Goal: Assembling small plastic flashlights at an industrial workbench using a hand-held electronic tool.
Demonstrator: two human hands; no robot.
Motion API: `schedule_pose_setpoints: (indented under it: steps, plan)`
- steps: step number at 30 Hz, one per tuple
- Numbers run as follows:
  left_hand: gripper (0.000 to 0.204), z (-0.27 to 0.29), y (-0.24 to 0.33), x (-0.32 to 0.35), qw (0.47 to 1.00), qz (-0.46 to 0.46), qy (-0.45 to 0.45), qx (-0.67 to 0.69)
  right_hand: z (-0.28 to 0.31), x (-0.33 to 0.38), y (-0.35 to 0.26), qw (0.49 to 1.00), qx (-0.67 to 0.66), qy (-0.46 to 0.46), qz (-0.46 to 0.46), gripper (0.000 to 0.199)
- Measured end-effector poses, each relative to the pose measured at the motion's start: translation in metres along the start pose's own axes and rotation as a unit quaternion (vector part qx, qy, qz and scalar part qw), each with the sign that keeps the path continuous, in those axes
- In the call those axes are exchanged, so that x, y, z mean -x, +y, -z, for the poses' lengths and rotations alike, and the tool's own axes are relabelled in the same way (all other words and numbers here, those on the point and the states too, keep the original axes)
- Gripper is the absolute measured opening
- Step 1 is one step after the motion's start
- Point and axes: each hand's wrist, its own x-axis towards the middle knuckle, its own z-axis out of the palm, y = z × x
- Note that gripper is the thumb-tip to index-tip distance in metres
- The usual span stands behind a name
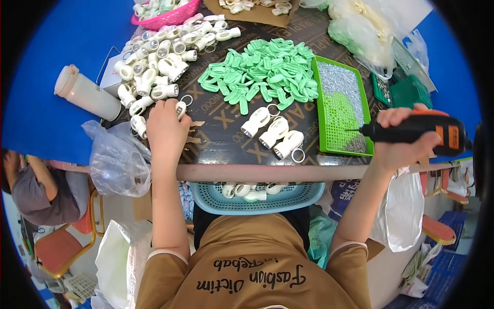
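My left hand (167,126) reaches to the right edge of a heap of white mini flashlights (146,80). Its fingers are closed on one white flashlight (180,109) with a metal key ring beside it; the palm side is hidden. In my right hand (399,141) is a black electric screwdriver (407,127), its thin bit pointing left over the edge of a green tray (334,118). That tray holds many small silvery screws (342,77). Three white flashlights (275,132) with key rings lie side by side between my hands. Behind them spreads a pile of mint-green plastic pieces (262,72).
A blue basket (257,206) with several flashlights sits at my lap below the table edge. A translucent bottle (90,95) and a clear plastic bag (121,159) are at the left. Farther back stand a pink basket (164,19) and plastic bags (360,31). Another person (49,190) sits at far left.
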Motion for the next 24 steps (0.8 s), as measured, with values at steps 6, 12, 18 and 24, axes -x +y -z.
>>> schedule_pose_setpoints:
  steps: [6, 12, 18, 24]
  plan:
    - [0.027, 0.015, 0.047, 0.013, 0.683, 0.174, -0.185, 0.685, 0.006, -0.003, 0.033, 0.997, 0.072, 0.02, -0.008, 0.061]
    - [0.03, -0.003, 0.07, 0.042, 0.3, 0.158, -0.353, 0.872, -0.001, 0.003, 0.052, 0.995, 0.092, 0.03, -0.009, 0.059]
    - [0.032, -0.01, 0.083, 0.056, 0.358, 0.16, -0.377, 0.839, -0.002, 0.001, 0.058, 0.992, 0.121, 0.019, 0.021, 0.056]
    - [0.031, -0.009, 0.087, 0.054, 0.382, 0.166, -0.384, 0.824, 0.0, -0.001, 0.061, 0.994, 0.109, 0.025, 0.01, 0.054]
